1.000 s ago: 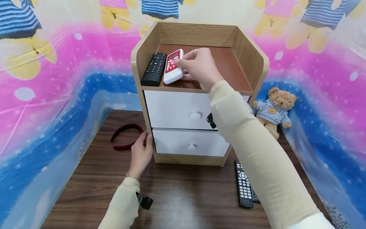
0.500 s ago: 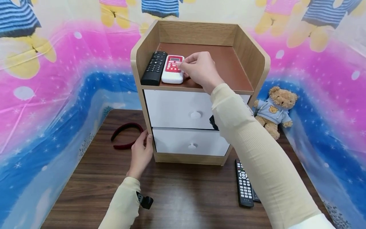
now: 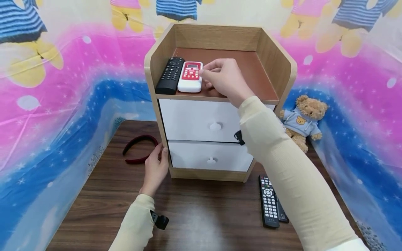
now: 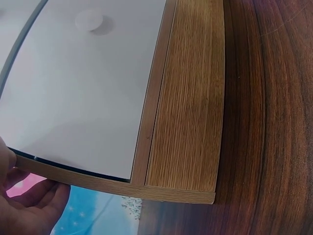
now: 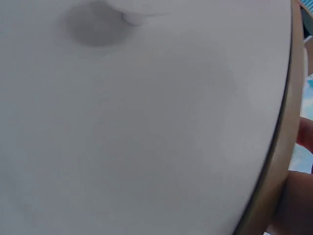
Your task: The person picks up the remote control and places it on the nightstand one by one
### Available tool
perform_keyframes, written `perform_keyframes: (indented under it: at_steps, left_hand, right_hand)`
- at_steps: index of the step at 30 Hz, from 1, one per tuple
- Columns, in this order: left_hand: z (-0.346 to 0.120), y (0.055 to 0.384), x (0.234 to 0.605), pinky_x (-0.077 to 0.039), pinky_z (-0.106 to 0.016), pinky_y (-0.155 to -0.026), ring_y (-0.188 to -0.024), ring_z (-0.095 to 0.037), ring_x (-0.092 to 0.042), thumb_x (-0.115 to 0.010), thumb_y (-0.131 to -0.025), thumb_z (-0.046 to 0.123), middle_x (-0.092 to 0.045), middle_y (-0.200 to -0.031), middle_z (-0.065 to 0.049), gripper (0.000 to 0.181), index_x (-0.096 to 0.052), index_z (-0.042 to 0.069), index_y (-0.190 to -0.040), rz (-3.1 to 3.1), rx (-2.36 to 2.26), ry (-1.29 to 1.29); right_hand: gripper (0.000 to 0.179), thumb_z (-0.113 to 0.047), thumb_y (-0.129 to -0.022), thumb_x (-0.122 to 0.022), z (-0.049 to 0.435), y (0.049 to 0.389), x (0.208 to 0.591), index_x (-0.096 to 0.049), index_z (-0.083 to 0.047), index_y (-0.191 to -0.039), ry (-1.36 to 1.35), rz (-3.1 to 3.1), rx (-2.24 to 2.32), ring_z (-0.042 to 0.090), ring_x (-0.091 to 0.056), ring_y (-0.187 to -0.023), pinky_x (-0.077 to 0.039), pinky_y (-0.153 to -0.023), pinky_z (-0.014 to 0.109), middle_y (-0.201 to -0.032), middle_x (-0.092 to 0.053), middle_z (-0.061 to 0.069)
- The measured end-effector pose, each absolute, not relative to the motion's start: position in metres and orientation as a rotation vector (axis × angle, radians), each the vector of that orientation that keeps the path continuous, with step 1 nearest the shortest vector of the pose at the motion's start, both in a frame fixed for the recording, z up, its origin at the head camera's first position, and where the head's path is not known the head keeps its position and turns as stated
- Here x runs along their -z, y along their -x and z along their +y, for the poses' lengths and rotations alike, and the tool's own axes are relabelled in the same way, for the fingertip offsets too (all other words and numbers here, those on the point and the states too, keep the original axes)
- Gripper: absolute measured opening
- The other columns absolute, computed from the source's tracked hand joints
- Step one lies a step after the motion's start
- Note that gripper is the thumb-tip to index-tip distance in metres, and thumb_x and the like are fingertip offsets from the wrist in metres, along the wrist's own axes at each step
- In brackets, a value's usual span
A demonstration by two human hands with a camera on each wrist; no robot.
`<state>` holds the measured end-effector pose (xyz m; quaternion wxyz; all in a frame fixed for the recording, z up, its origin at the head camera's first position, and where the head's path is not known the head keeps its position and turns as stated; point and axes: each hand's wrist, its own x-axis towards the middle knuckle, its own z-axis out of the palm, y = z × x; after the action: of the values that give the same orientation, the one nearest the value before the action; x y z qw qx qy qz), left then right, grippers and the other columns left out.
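Note:
A white remote control with a red face (image 3: pixel 190 77) lies flat on the brown top shelf of a small wooden drawer cabinet (image 3: pixel 208 174). Left of it, a black remote control (image 3: pixel 170 76) lies alongside. My right hand (image 3: pixel 224 78) is at the white remote's right edge, thumb and fingertips right beside it, fingers loosely bent. Low down on the cabinet's left side, my left hand (image 3: pixel 155 169) grips the front edge of the side panel. The left wrist view has its bent fingers (image 4: pixel 49 200) against the panel's outer face. Only parts of fingers (image 5: pixel 305 134) show in the right wrist view.
Two white drawers with round knobs, the upper drawer (image 3: pixel 191 118) and the lower drawer (image 3: pixel 191 155), are closed. A dark red headband (image 3: pixel 135 161) lies left of the cabinet. Black remotes (image 3: pixel 268 204) overlap on the table at right. A teddy bear (image 3: pixel 303 122) sits behind them.
The white remote has gone from tilted to flat beside the black one. My right hand has lowered it and drawn slightly right, its thumb coming off the face. The left hand stays put.

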<state>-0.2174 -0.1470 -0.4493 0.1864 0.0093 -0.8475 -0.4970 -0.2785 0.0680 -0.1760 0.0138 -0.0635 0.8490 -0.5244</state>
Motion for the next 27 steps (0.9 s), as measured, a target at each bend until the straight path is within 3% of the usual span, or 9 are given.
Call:
perform_keyframes:
  at_steps: [7, 14, 20, 27]
  left_hand:
    - [-0.144, 0.215, 0.449, -0.051, -0.052, -0.089, -0.109, -0.035, -0.062, -0.046, -0.107, 0.024, -0.064, -0.123, -0.022, 0.043, -0.052, -0.001, -0.141, -2.405, 1.416, -0.026]
    - [-0.144, 0.216, 0.448, -0.051, -0.052, -0.089, -0.109, -0.035, -0.062, -0.047, -0.106, 0.023, -0.063, -0.125, -0.022, 0.041, -0.053, -0.001, -0.14, -2.387, 1.411, -0.029]
    - [-0.145, 0.217, 0.448, -0.051, -0.051, -0.088, -0.107, -0.034, -0.062, -0.047, -0.106, 0.023, -0.064, -0.123, -0.021, 0.04, -0.053, 0.0, -0.139, -2.383, 1.416, -0.033]
    - [-0.147, 0.218, 0.447, -0.051, -0.05, -0.088, -0.106, -0.033, -0.062, -0.048, -0.106, 0.023, -0.064, -0.12, -0.021, 0.04, -0.054, 0.0, -0.138, -2.379, 1.411, -0.036]
  right_hand:
    - [0.032, -0.024, -0.096, -0.067, 0.107, 0.249, 0.195, -0.066, -0.006, -0.122, 0.489, 2.664, 1.835, 0.02, -0.065, -0.083, -0.055, -0.08, 0.026, -0.108, -0.068, 0.012]
    - [0.031, -0.024, -0.094, -0.07, 0.16, 0.217, 0.211, -0.068, -0.01, -0.122, 0.665, 2.739, 1.936, 0.023, -0.069, -0.089, -0.056, -0.077, 0.025, -0.108, -0.07, 0.013]
    - [0.036, -0.026, -0.094, -0.07, 0.214, 0.198, 0.24, -0.066, -0.009, -0.126, 0.524, 2.86, 1.848, 0.019, -0.067, -0.085, -0.055, -0.071, 0.02, -0.101, -0.072, 0.01]
    - [0.035, -0.034, -0.096, -0.066, 0.27, 0.2, 0.321, -0.066, -0.011, -0.123, 0.247, 2.977, 1.6, 0.008, -0.065, -0.084, -0.053, -0.072, 0.017, -0.097, -0.071, -0.005]
